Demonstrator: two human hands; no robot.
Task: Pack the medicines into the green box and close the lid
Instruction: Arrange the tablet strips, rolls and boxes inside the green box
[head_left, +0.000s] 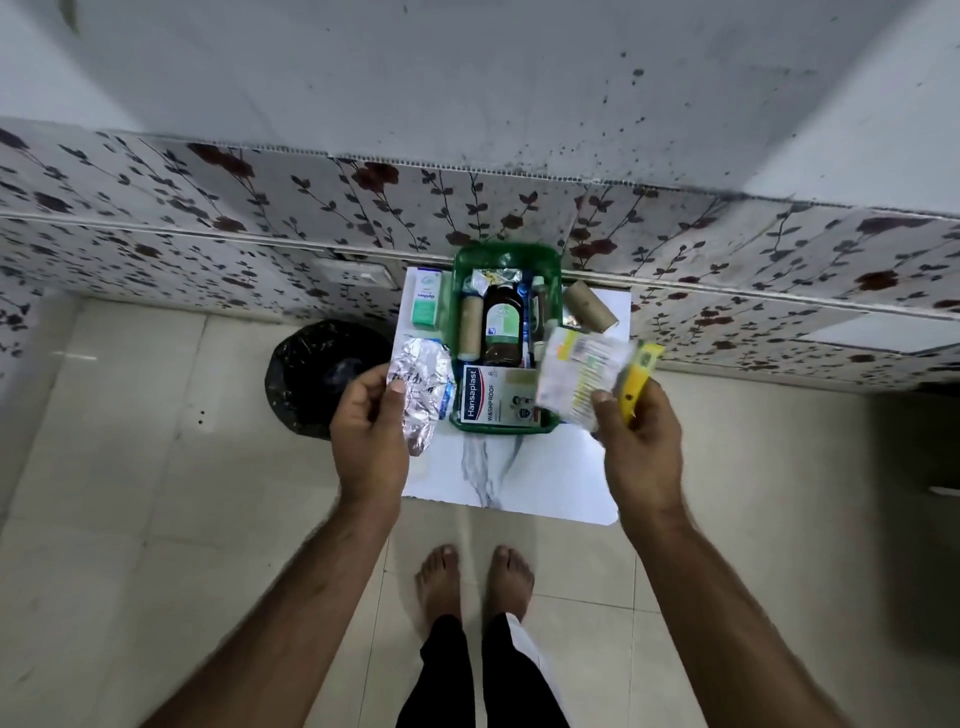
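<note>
The green box (506, 255) stands open on a small white marble-look table (540, 478). Inside lie a brown syrup bottle (502, 325), a beige bandage roll (470, 325), a Hansaplast carton (498, 397) and other small items. My left hand (366, 421) grips silver foil tablet strips (422, 387) just left of the box. My right hand (639, 441) holds a blurred white-and-yellow packet (579, 376) together with a yellow tube (641, 379) over the box's right front corner. A green-and-white carton (426, 301) lies left of the box; a second bandage roll (589, 306) lies to its right.
The table stands against a floral-patterned wall panel (208, 218). A black bin with a bag (322, 374) sits on the tiled floor left of the table. My bare feet (475, 577) stand in front of the table.
</note>
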